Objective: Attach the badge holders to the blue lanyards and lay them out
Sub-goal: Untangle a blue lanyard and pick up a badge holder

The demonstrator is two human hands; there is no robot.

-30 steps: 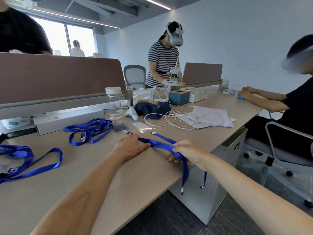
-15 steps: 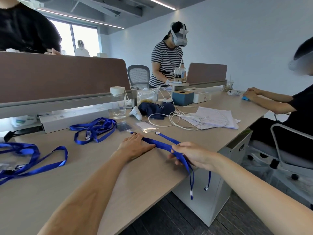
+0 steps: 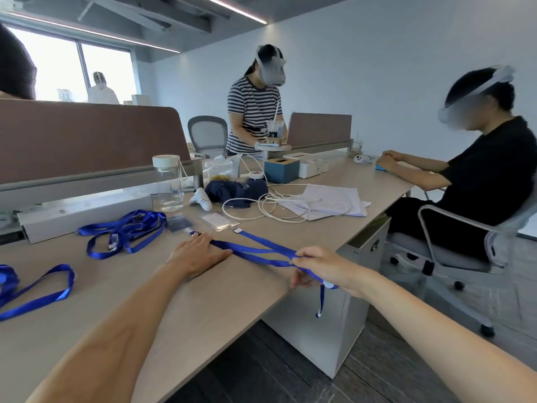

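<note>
The blue lanyard (image 3: 255, 251) lay stretched across the near edge of the tabletop (image 3: 203, 303), running between the two hands. The left hand (image 3: 197, 254) rested flat on it, fingers straight and close together, pressing the strap down just behind its clip end. The right hand (image 3: 322, 267) sat at the edge of the tabletop with its fingers curled round the doubled straps, pinching them; one tail hung down past the edge below it.

Just beyond the left hand lay a clear badge holder (image 3: 219, 222), apart from the strap. To the left a loose pile of lanyards (image 3: 128, 231) lay near a water bottle (image 3: 168, 183) and a long white box (image 3: 84, 210), and another lanyard (image 3: 35, 289) trailed off at the far left. Farther back were a dark cap (image 3: 235, 189), a white cable (image 3: 261, 206), some papers (image 3: 328, 199) and a teal tissue box (image 3: 281, 169). A person in a striped shirt (image 3: 254, 112) stood behind the tabletop, and a seated person in black (image 3: 479, 170) was on the right. Nothing lay between the hands and the strap.

Half a second before, two tails had dangled below the right hand; now only one hung there, shorter, and a white end showed at the hand itself. The left hand had stayed pressed in place.
</note>
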